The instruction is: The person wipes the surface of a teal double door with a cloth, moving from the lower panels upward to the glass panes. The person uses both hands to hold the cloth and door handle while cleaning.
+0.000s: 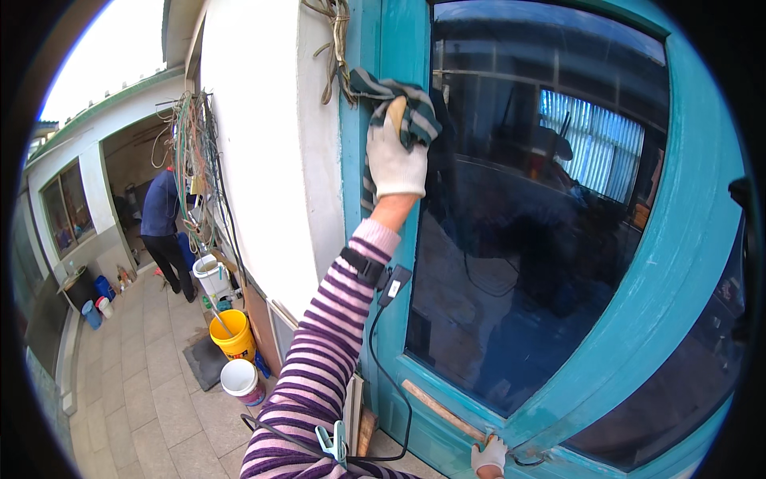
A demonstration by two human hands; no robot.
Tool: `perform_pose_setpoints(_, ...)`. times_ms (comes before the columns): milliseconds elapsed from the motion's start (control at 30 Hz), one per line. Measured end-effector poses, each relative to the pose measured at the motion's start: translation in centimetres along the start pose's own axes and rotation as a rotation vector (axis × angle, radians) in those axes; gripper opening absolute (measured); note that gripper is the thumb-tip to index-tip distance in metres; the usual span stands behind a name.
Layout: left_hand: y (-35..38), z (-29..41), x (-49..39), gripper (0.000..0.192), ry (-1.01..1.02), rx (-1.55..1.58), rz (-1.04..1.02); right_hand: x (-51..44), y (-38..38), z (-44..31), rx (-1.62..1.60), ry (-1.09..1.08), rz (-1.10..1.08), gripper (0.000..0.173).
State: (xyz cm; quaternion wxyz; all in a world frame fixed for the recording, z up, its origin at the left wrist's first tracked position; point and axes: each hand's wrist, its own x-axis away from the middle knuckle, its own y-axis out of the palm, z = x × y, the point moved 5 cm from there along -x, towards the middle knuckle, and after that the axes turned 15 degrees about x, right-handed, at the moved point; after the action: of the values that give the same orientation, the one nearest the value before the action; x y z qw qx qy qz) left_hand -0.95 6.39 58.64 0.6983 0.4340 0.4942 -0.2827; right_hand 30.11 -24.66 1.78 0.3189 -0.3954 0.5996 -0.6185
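Observation:
My left hand, in a white knit glove with yellowish coating, holds a dark green and grey striped cloth. It presses the cloth to the teal frame beside the dark glass pane. Part of the cloth hangs behind the hand. My gloved right hand sits low at the bottom right, by the lower end of a bare wood strip. A curved metal handle is just right of it. What its fingers touch is too small to tell.
Bundled cables hang beside the frame. A black cord runs from my wrist strap past a clip. Left stand a yellow bucket, a white bucket and a person by tangled wires. Paving covers the ground.

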Motion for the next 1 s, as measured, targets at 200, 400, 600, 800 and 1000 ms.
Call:
perform_pose_setpoints(200,-7.6,0.4,18.6,0.046,-0.328,-0.145,-0.131,0.5,-1.1,-0.2,-0.036,-0.001,-0.009,0.053)
perform_pose_setpoints(400,-8.0,1.1,21.7,0.051,-0.525,0.091,0.012,0.8,-1.8,-0.3,-0.010,0.004,-0.044,0.051)
perform_pose_setpoints(600,-0.3,5.9,7.2,0.051,-0.263,-0.023,-0.014,0.9,-2.0,-0.6,-0.018,-0.016,-0.022,0.054)
perform_pose_setpoints(800,6.8,19.3,4.8,0.057,0.090,0.144,-0.242,1.2,-2.6,-0.9,-0.005,-0.001,-0.038,0.056)
perform_pose_setpoints(1000,5.6,26.9,16.8,0.056,0.082,0.503,-0.621,1.1,-2.2,-0.9,0.006,0.034,-0.040,0.055)
